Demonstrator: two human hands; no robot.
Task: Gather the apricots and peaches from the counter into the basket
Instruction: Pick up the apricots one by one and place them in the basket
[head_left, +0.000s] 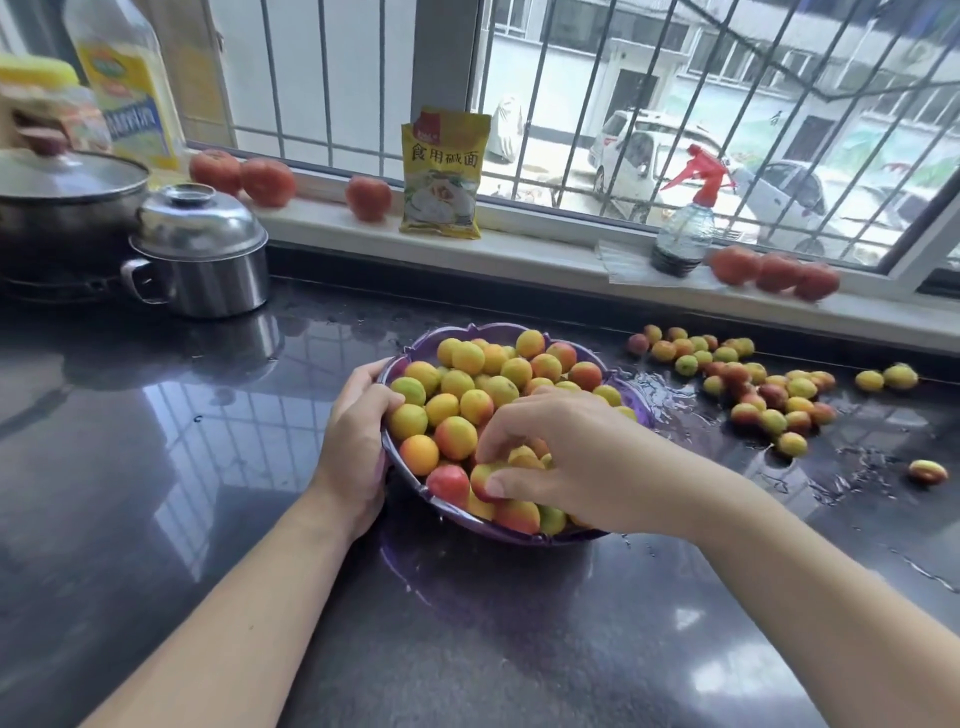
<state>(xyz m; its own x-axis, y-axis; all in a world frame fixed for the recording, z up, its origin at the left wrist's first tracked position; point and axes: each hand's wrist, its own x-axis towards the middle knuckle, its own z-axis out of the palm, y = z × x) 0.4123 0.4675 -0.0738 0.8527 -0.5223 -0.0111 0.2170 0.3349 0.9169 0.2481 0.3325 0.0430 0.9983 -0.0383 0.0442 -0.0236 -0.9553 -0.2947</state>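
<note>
A purple plastic basket (488, 331) stands mid-counter, heaped with yellow, orange and red apricots and peaches (470, 387). My left hand (358, 441) grips the basket's left rim, thumb over the edge. My right hand (561, 457) reaches in from the right, with curled fingers on a few fruits at the near side of the heap and the thumb against a red-yellow one (480, 480). Several loose fruits (753, 387) lie scattered on the wet counter to the right. A single one (927, 472) lies apart at the far right.
Dark glossy counter (208, 467) with puddles on the right. A steel lidded pot (200, 254) and a black pan (62, 208) stand at the back left. On the windowsill stand tomatoes (267, 182), a yellow packet (444, 174) and a spray bottle (683, 228).
</note>
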